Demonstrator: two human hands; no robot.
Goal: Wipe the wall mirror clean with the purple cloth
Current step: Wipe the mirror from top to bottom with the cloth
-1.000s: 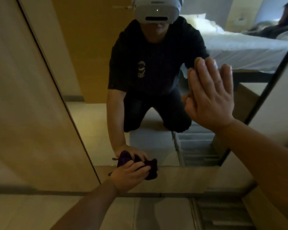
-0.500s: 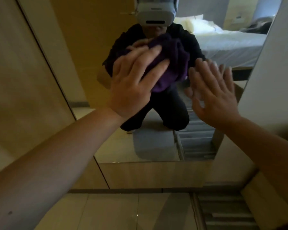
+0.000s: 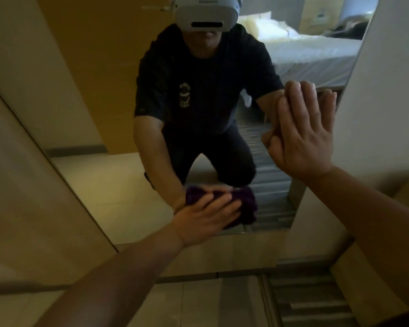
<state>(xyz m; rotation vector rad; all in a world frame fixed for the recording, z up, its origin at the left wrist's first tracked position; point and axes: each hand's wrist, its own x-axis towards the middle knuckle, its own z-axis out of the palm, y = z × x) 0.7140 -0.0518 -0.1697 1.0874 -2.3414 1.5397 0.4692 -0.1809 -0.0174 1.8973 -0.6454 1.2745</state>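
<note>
We press the purple cloth [image 3: 243,204] flat against the wall mirror [image 3: 118,180] with the left hand [image 3: 206,218]. The fingers lie nearly straight and slightly spread over the bunched fabric; they push it onto the glass and do not curl round it. We judge that this spreads the pressure over a wider patch of cloth, so that each pass covers more of the surface.

The cloth sits low on the mirror, just above its bottom edge and a little right of centre. From this position we judge that the lower zone of the glass is the part being worked.

The right hand [image 3: 302,135] rests flat on the mirror near its right edge, well apart from the cloth and higher up. Its fingers are straight and held close together, with the palm toward the glass. We judge that this hand serves as a brace while the body leans in from a kneeling posture, which the reflection shows.

The cloth is dark purple, with a nubby, plush texture, and it is crumpled into a wad, not folded. Part of it is hidden under the left hand. The glass reflects clearly; in this dim light we cannot tell whether smears or streaks are present.
</note>
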